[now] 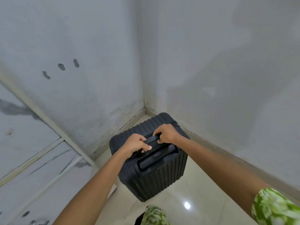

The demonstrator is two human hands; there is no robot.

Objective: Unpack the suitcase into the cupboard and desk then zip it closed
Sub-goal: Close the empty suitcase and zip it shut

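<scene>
Grey walls (211, 54) meet in a corner beyond both hands. Tiled floor (186, 184) below. Black suitcase (155, 172) stands upright under the hands, zipped shut, in the corner. Left hand (138, 143) & right hand (165, 133) both curl round its top handle (151, 139), side by side.

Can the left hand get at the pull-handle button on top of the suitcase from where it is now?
Probably yes. The left hand grips the carry handle on the upright suitcase, and the oval button lies uncovered just beside its fingers. It would have to let go first.
</scene>
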